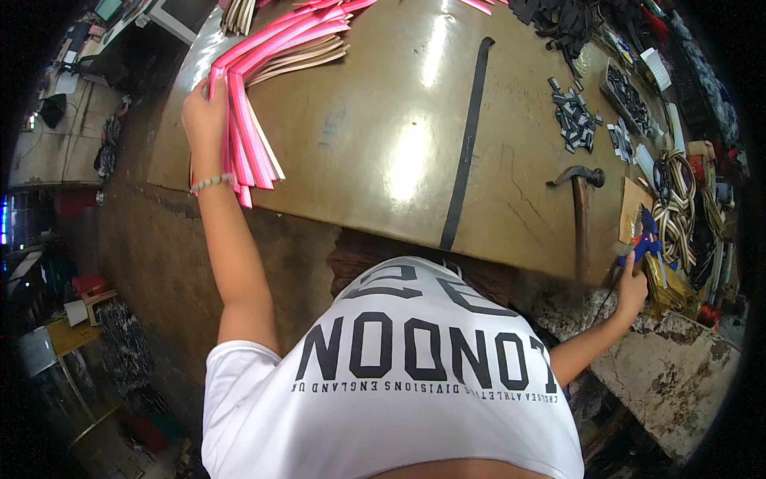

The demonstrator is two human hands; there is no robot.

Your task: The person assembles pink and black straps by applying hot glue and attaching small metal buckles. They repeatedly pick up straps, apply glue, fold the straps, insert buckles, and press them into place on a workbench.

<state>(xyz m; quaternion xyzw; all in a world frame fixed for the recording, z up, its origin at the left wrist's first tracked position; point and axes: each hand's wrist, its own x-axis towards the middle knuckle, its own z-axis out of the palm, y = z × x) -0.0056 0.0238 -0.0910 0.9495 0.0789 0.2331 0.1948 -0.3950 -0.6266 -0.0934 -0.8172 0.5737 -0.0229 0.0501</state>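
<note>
My left hand (pixel 206 124) is at the table's far left edge, thumb and fingers closed at the bend of a bundle of bright pink straps (pixel 247 136). Several of these straps fan out and hang toward the near edge, with pale undersides showing. At the right edge of the table my right hand (pixel 633 289) is wrapped round a blue glue gun (pixel 645 244). Its nozzle is hard to make out against a piece of brown cardboard (pixel 635 203). One long black strap (pixel 469 144) lies across the middle of the tabletop, apart from both hands.
On the brown table (pixel 351 152) a hammer (pixel 582 215) lies near the right side. Beyond it are a pile of small dark metal-like pieces (pixel 573 120), a tray of similar pieces (pixel 627 97) and black straps (pixel 558 24). Coiled striped cord (pixel 678 207) crowds the right edge.
</note>
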